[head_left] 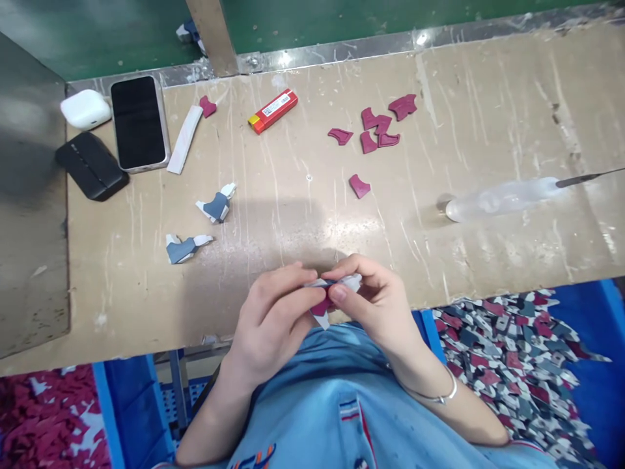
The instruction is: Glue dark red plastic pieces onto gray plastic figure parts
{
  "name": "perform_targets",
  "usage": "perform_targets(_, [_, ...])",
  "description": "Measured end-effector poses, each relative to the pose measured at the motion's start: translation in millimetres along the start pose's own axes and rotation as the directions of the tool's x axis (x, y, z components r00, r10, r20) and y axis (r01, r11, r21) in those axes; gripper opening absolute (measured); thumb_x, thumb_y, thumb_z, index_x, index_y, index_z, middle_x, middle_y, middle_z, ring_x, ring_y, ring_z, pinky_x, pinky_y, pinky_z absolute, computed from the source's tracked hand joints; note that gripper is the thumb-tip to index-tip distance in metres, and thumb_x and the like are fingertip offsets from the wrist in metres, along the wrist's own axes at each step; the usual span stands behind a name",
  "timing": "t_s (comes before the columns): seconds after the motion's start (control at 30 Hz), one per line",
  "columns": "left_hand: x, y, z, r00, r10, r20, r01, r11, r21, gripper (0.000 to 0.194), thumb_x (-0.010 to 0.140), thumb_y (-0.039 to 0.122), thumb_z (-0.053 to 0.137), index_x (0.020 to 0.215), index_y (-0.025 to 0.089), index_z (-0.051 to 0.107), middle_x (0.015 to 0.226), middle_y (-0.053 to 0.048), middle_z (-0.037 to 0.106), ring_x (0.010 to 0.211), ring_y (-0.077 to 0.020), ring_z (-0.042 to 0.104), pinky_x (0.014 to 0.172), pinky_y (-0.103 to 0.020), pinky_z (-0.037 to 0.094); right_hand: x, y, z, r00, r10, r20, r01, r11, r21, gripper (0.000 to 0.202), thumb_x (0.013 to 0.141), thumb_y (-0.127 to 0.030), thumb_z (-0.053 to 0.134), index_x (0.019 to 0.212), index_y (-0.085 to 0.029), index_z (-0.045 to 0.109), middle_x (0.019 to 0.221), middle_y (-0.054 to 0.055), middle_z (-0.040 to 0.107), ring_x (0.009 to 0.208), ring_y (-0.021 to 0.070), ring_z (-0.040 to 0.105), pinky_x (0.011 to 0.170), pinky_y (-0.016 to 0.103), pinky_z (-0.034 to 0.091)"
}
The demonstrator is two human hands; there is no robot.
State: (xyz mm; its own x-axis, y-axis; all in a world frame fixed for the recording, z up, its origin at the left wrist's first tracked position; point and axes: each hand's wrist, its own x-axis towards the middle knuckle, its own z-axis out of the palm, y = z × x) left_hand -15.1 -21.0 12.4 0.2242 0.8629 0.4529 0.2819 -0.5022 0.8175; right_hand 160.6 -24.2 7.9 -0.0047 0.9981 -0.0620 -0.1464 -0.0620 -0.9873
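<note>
Close to my body, over the table's front edge, both hands grip one small plastic piece [321, 309] in white, grey-blue and maroon. My left hand [276, 316] pinches its left side, fingers bent across it. Thumb and fingers of my right hand [374, 296] close on its white right end. Fingers cover much of the piece. Two similar grey-blue and white pieces [217, 206] [181, 249] lie on the table to the left. Farther off lie several loose maroon parts [375, 124], with a single maroon part [360, 186] nearer to me.
On the table [293, 215] are a phone [140, 124], a white case [86, 109], a black case [92, 166], a white strip [185, 140], a red-and-yellow box [273, 111] and a translucent bottle [502, 199] with a thin tip. Blue bins [608, 365] of parts stand below, left and right.
</note>
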Motion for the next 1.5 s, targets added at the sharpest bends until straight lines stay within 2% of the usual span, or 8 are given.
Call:
perform_targets(0.1, [0.4, 2.8, 0.1, 0.999, -0.017, 0.029, 0.017, 1.0, -0.008, 0.039, 0.094, 0.011, 0.086, 0.128, 0.029, 0.076, 0.111, -0.001, 0.086, 0.105, -0.021, 0.085, 0.103, -0.034, 0.07, 2.1, -5.8, -8.5, 0.998, -0.043, 0.055, 0.047, 0.997, -0.061, 0.041, 0.1, -0.062, 0.074, 0.088, -0.023, 0.075, 0.073, 0.0, 0.078, 0.056, 0.0134, 0.073, 0.049, 0.022, 0.059])
perform_targets(0.27, [2.5, 6.4, 0.3, 0.999, -0.007, -0.035, 0.007, 1.0, 0.021, 0.02, 0.098, 0.025, 0.086, 0.116, 0.02, 0.078, 0.106, -0.004, 0.088, 0.097, -0.0179, 0.086, 0.089, -0.025, 0.071, 4.2, -12.0, -20.7, 0.946, -0.27, 0.18, 0.293, 0.949, -0.114, 0.025, 0.099, -0.051, 0.081, 0.11, -0.028, 0.082, 0.099, 0.004, 0.086, 0.091, 0.0204, 0.083, 0.08, 0.031, 0.07])
perform_targets(0.43, [8.9, 5.6, 2.6, 0.994, 0.096, -0.055, -0.097, 0.995, -0.004, 0.022, 0.095, 0.019, 0.088, 0.113, 0.017, 0.076, 0.107, -0.006, 0.086, 0.102, -0.0178, 0.082, 0.108, -0.032, 0.067, 6.6, -5.9, -25.2, 0.855, -0.485, 0.184, 0.511, 0.849, -0.135, 0.024, 0.099, -0.039, 0.083, 0.12, -0.028, 0.083, 0.093, 0.005, 0.086, 0.083, 0.0219, 0.082, 0.073, 0.034, 0.069])
perform_targets(0.53, [11.1, 6.3, 5.1, 0.992, 0.094, -0.082, -0.098, 0.994, -0.046, 0.024, 0.091, 0.015, 0.089, 0.11, 0.019, 0.075, 0.097, -0.001, 0.083, 0.092, -0.0163, 0.079, 0.101, -0.031, 0.069, 8.7, -3.5, -26.3, 0.797, -0.57, 0.202, 0.6, 0.785, -0.152, 0.032, 0.098, -0.041, 0.083, 0.126, -0.025, 0.082, 0.091, 0.006, 0.086, 0.08, 0.0225, 0.082, 0.072, 0.035, 0.069])
perform_targets(0.77, [15.6, 10.2, 6.7, 0.998, 0.04, -0.042, -0.042, 0.998, -0.056, 0.023, 0.089, 0.005, 0.08, 0.102, 0.022, 0.072, 0.089, 0.002, 0.08, 0.081, -0.015, 0.077, 0.1, -0.035, 0.069, 5.3, -5.6, -21.1, 0.831, -0.536, 0.147, 0.555, 0.815, -0.165, 0.024, 0.101, -0.043, 0.081, 0.112, -0.023, 0.074, 0.092, 0.005, 0.084, 0.088, 0.0199, 0.083, 0.079, 0.031, 0.069])
perform_targets(1.0, [14.7, 8.8, 3.4, 0.998, -0.027, 0.05, 0.036, 0.983, -0.181, 0.021, 0.091, 0.009, 0.082, 0.104, 0.022, 0.072, 0.097, -0.001, 0.083, 0.094, -0.0176, 0.081, 0.104, -0.034, 0.069, 1.8, -13.4, -22.9, 0.803, -0.541, 0.249, 0.595, 0.749, -0.29, 0.016, 0.106, -0.035, 0.075, 0.114, -0.023, 0.068, 0.09, 0.006, 0.082, 0.086, 0.0228, 0.083, 0.077, 0.035, 0.07])
perform_targets(1.23, [29.3, 21.9, -8.2, 0.992, -0.122, 0.039, 0.128, 0.972, -0.197, 0.019, 0.091, 0.01, 0.087, 0.099, 0.022, 0.075, 0.092, 0.0, 0.081, 0.082, -0.0129, 0.08, 0.076, -0.017, 0.065, 15.7, -14.3, -11.5, 0.747, -0.634, 0.198, 0.663, 0.692, -0.287, 0.025, 0.111, -0.049, 0.061, 0.112, -0.024, 0.063, 0.086, 0.004, 0.078, 0.079, 0.0181, 0.079, 0.074, 0.03, 0.069])
perform_targets(1.5, [65.3, 19.1, 22.5, 0.984, -0.107, 0.145, 0.15, 0.931, -0.333, 0.029, 0.09, 0.028, 0.092, 0.085, 0.023, 0.065, 0.074, 0.006, 0.066, 0.061, -0.0069, 0.063, 0.058, -0.012, 0.052, 30.1, -27.8, -50.5, 0.731, -0.637, 0.244, 0.681, 0.656, -0.325, 0.011, 0.108, -0.033, 0.07, 0.112, -0.023, 0.069, 0.089, 0.004, 0.079, 0.08, 0.0185, 0.077, 0.074, 0.031, 0.069])
